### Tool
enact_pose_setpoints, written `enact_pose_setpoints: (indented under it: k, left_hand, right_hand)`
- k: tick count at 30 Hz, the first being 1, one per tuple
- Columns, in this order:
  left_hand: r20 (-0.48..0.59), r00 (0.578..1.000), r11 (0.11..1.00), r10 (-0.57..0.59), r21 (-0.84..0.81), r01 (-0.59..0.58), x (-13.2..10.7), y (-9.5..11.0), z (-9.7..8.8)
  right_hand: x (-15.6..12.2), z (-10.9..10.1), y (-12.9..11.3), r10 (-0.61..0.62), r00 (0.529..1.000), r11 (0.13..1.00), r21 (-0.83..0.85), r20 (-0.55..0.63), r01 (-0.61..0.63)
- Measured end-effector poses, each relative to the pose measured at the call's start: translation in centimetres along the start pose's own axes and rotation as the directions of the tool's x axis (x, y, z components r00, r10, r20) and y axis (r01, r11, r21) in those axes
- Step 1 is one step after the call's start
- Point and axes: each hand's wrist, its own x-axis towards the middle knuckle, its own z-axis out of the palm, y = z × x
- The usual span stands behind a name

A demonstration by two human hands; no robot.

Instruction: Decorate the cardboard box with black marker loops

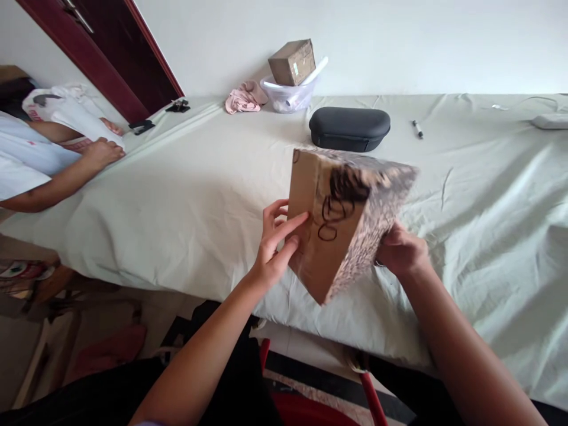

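Note:
A cardboard box [339, 236] is held tilted above the cloth-covered table, with black marker scribbles on its brown side and a dark mottled pattern on the faces next to it. At its left edge is my left hand [276, 245], the index finger and thumb against the brown cardboard and the other fingers partly hidden beside it. My right hand [403, 251] grips the lower right of the box; most of its fingertips are hidden by the patterned face. Just behind the box lies a black zip case [349, 127].
On the pale tablecloth [186, 201] stand a clear plastic basin [284, 102] with a small carton [293, 62], a pink cloth [246, 97] and a marker pen [418, 129]. At the left, another person's hands [104, 152] hold something white. A red chair [310, 409] is below me.

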Motion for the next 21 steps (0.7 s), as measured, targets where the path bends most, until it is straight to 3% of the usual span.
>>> enact_pose_setpoints:
  k: [6, 11, 21]
  left_hand:
    - [-0.027, 0.992, 0.992, 0.124, 0.008, -0.124, 0.4, -0.4, 0.4]
    - [0.087, 0.925, 0.917, 0.371, 0.120, -0.379, 0.6, -2.0, 0.1]
    - [0.210, 0.919, 0.939, 0.334, 0.009, -0.344, 0.4, -2.0, -0.4]
  right_hand:
    - [0.3, -0.2, 0.2, -0.076, 0.994, 0.995, 0.065, -0.080, 0.081]
    - [0.6, 0.0, 0.1, -0.152, 0.987, 0.947, 0.280, -0.044, 0.159]
    - [0.1, -0.1, 0.6, -0.156, 0.986, 0.910, 0.380, -0.058, 0.167]
